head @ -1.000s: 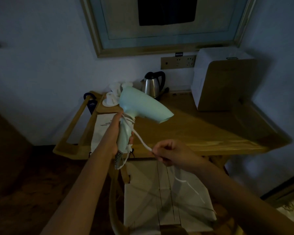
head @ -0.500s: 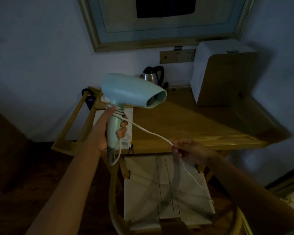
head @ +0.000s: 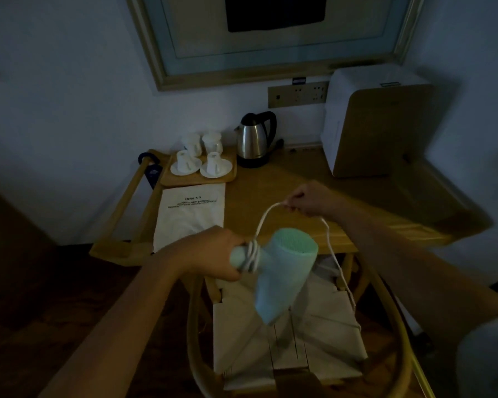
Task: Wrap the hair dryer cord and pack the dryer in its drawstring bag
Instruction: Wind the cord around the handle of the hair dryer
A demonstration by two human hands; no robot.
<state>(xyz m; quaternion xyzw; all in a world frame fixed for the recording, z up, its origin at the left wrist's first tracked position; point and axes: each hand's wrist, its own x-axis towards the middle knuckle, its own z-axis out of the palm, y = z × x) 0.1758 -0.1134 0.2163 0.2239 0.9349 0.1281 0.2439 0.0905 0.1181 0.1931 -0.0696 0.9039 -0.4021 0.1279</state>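
My left hand (head: 217,254) grips the handle of the pale mint hair dryer (head: 282,280), whose barrel points down over the chair. A few turns of the white cord (head: 263,222) lie around the handle beside my fingers. Above the desk, my right hand (head: 308,201) pinches the cord, which rises from the handle to that hand. The rest of the cord hangs down to the right toward the chair seat. The white drawstring bag (head: 189,216) with dark print lies flat on the desk's left part.
A wooden tray of white cups (head: 200,165) and a steel kettle (head: 255,139) stand at the back of the wooden desk (head: 285,185). A white-and-wood appliance (head: 377,122) fills the right corner. A chair with a woven seat (head: 288,334) stands below the dryer.
My left hand has turned the dryer over and lowered it, so the barrel now points down. My right hand has swung the cord up and away over the desk.
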